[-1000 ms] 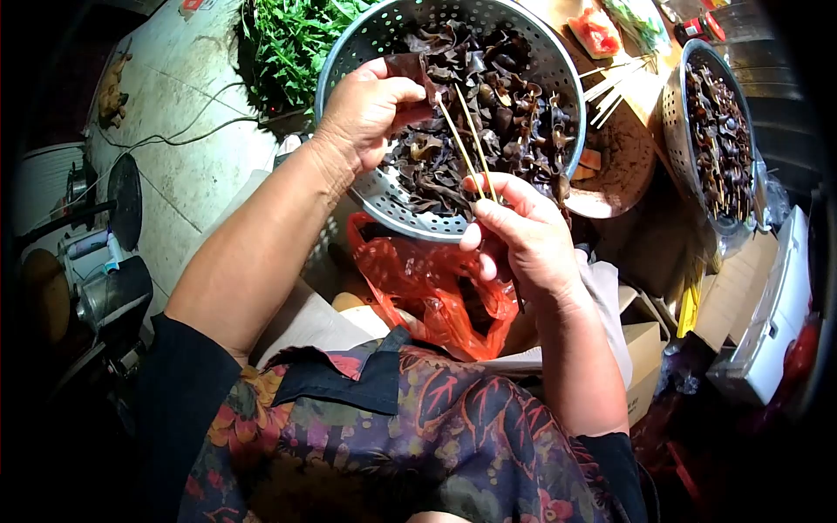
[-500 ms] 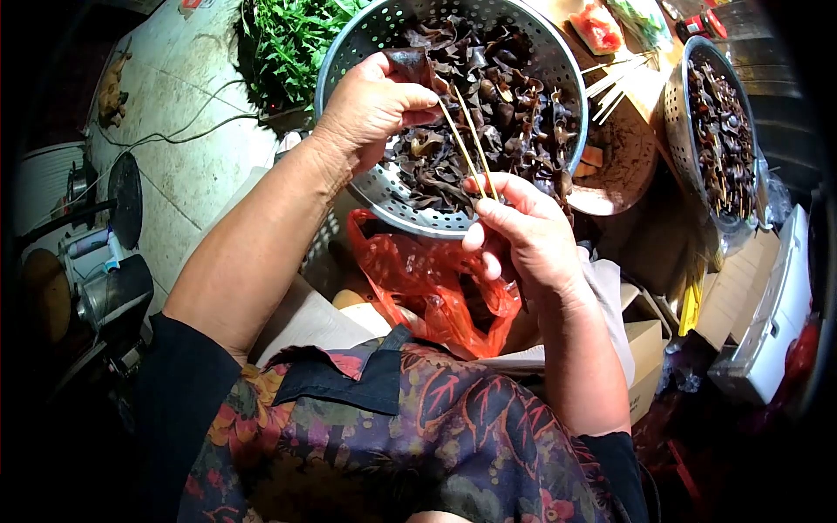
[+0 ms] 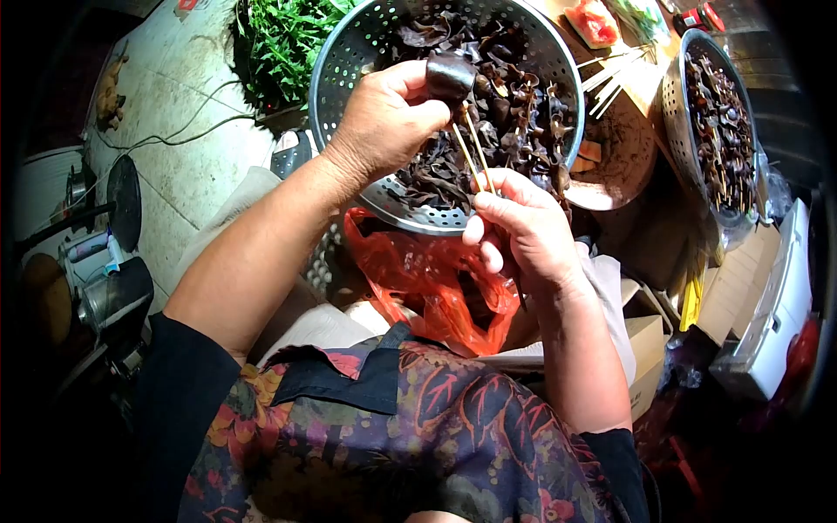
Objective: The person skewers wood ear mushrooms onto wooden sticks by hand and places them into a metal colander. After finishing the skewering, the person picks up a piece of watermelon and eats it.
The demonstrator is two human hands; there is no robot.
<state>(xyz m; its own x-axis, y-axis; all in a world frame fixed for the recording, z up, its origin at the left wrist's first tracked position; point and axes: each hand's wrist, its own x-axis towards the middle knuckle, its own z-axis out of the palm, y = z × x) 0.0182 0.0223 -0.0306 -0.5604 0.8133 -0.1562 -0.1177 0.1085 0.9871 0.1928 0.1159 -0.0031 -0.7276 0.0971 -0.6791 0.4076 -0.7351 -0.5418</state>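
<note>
Two thin sticks [image 3: 465,152] stand in your right hand [image 3: 526,234]. Its fingers [image 3: 501,190] pinch them tight, and the tips point to 11 o'clock. A second ago your left hand [image 3: 382,124] held the dark mushroom piece [image 3: 451,75] loose, off at 10 o'clock from the tips. Now your left fingers [image 3: 418,113] hold it rolled into a lump, right on the tips, over the big colander [image 3: 344,61]. So the piece meets the sticks, but you cannot tell if they poke through it yet. The red bag [image 3: 410,270] lies at 6 o'clock, below the colander.
</note>
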